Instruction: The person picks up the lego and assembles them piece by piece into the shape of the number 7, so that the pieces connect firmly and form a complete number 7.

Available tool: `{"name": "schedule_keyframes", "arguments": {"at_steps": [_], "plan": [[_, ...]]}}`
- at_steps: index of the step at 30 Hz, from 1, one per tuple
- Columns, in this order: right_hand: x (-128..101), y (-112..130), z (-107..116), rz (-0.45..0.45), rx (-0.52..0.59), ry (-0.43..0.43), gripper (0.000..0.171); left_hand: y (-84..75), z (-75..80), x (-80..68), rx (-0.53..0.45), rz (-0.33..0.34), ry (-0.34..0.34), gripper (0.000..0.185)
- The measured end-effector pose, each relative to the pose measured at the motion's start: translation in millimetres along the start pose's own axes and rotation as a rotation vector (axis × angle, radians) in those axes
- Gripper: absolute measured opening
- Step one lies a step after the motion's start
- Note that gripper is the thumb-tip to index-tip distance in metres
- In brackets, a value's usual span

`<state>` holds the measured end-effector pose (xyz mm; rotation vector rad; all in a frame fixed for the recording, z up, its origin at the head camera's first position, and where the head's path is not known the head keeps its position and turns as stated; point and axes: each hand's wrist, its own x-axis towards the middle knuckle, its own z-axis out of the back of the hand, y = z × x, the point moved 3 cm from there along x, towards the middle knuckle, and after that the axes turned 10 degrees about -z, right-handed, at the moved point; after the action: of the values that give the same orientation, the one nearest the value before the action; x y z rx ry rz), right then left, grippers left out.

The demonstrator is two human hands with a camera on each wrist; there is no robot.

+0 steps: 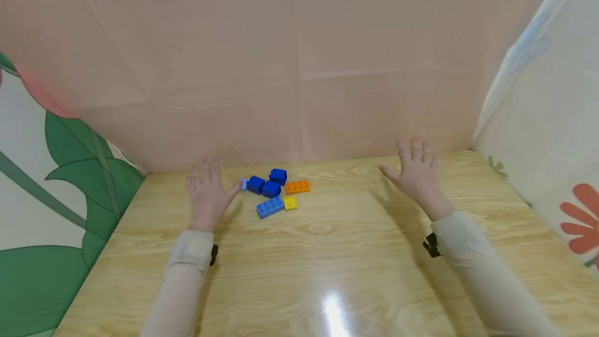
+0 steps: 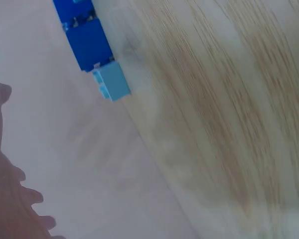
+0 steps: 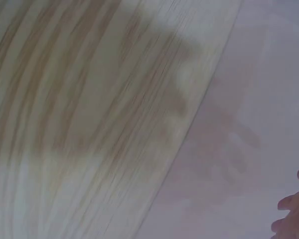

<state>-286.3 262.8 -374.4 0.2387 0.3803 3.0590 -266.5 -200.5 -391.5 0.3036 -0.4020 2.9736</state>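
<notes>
My left hand (image 1: 207, 195) hovers above the table's left side with fingers spread and holds nothing. Just right of its thumb lies a group of toy building bricks: a small light blue brick (image 1: 244, 184), dark blue bricks (image 1: 271, 189), a flat orange brick (image 1: 298, 186), a medium blue brick (image 1: 270, 207) and a small yellow brick (image 1: 290, 203). In the left wrist view the light blue brick (image 2: 112, 81) sits against a dark blue brick (image 2: 88, 44). Over the right side, my right hand (image 1: 418, 176) is raised, fingers spread, with nothing in it and away from the bricks.
The wood-grain table (image 1: 318, 259) meets a pinkish cloth backdrop (image 1: 299, 66) along its far edge. Printed cloth with green leaves (image 1: 75, 170) hangs at the left. Another with a red flower (image 1: 580, 217) borders the right.
</notes>
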Motion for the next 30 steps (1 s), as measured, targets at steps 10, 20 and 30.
{"name": "schedule_keyframes", "arguments": {"at_steps": [10,20,30], "plan": [[1,58,-20,0.107,0.234,-0.013,0.075,-6.4,-10.0,9.0,-0.497,0.032,-0.011,0.072],[1,115,-43,0.118,0.499,0.163,0.056,-11.0,-28.6,19.0,-0.737,0.108,0.052,0.053],[-2,165,-63,0.108,0.662,0.314,0.042,-13.5,-39.8,28.2,-0.801,0.176,0.106,0.057]]}}
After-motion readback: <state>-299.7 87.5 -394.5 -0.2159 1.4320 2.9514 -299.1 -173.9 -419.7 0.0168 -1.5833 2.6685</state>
